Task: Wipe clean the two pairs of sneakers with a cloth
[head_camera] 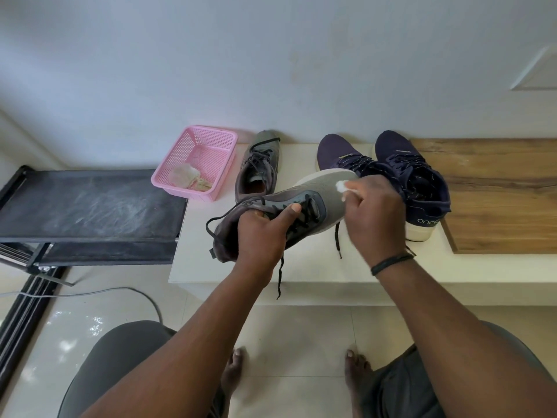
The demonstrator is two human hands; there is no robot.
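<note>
My left hand [262,233] grips a grey sneaker [319,194] around its collar and laces, holding it tilted above the white ledge [301,267], toe pointing up and to the right. My right hand [372,212] pinches a small white cloth [342,186] and presses it against the grey toe area. The other grey sneaker [259,167] stands on the ledge behind. Two navy sneakers [340,155] [416,182] with white soles stand side by side at the right; my right hand covers part of them.
A pink plastic basket [208,140] holding a crumpled rag [187,176] sits left of the grey sneaker. A black rack shelf [90,203] stands at the left, a wooden board [497,194] at the right. A cable [120,289] runs over the tiled floor near my knees and feet.
</note>
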